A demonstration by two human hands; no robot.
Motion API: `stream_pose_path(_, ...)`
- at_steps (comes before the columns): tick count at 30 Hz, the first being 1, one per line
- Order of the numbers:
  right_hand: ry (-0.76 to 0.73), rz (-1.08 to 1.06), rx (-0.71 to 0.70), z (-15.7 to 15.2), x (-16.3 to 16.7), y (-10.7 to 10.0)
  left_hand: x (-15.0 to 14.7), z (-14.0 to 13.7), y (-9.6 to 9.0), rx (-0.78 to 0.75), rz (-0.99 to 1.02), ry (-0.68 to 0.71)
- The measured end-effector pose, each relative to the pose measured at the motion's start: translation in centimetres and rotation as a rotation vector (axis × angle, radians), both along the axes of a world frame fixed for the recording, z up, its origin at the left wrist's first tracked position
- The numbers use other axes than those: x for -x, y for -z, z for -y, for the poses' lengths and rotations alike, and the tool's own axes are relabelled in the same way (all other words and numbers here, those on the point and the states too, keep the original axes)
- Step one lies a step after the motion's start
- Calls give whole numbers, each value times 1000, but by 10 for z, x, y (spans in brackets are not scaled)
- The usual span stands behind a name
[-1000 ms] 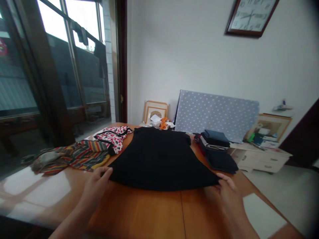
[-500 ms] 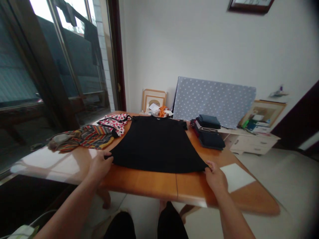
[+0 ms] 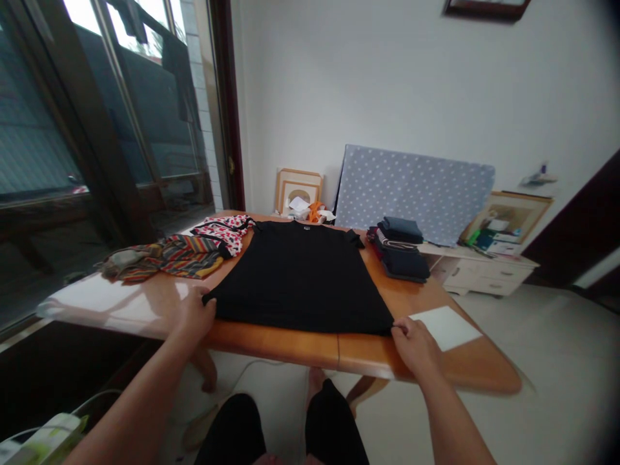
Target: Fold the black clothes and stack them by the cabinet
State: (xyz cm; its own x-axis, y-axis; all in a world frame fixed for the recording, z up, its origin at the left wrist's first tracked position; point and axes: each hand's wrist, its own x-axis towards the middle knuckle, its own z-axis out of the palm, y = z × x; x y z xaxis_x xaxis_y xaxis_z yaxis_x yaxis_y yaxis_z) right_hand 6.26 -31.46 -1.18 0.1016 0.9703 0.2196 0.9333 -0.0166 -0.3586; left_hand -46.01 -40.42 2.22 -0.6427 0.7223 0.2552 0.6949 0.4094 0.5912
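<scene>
A black T-shirt (image 3: 300, 278) lies spread on the wooden table (image 3: 290, 345), its neck at the far side and its hem towards me. My left hand (image 3: 196, 315) pinches the hem's left corner. At the right corner of the hem, my right hand (image 3: 413, 342) has its fingers closed on the fabric. The hem is drawn out between both hands near the table's front edge. To the left lie a striped garment (image 3: 188, 255) and a white garment with red prints (image 3: 227, 231). Right of the shirt stands a stack of folded clothes (image 3: 400, 248).
A white sheet (image 3: 448, 327) lies on the table by my right hand. Behind the table are a dotted grey-blue cloth (image 3: 411, 194), leaning picture frames (image 3: 298, 187) and a low white cabinet (image 3: 489, 274). A glass door (image 3: 145, 129) is at the left.
My right hand has shifted slightly left with the hem corner, and the hem looks a little less stretched. My left hand still grips its corner. The camera view has shifted slightly.
</scene>
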Motion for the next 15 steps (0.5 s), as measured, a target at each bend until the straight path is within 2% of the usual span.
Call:
stream_pose_path(4,-81,-45,-115,-1,8,-6,-25,3,-8,22,-355,-4)
stream_pose_path(6,-145,-92,-176,-3,19,-12,-42,1,-9,-5,-379,161)
stream_pose_path(10,-355,-205,-150,-5,53,-24,-76,-4,-7,-6,-269,652)
stream_pose_path(12,-447,-231,-113,-1,71,-28,-90,-4,-7,1,-237,786)
stream_pose_path(15,-532,-243,-57,8,91,-30,-104,-2,-6,24,-256,853)
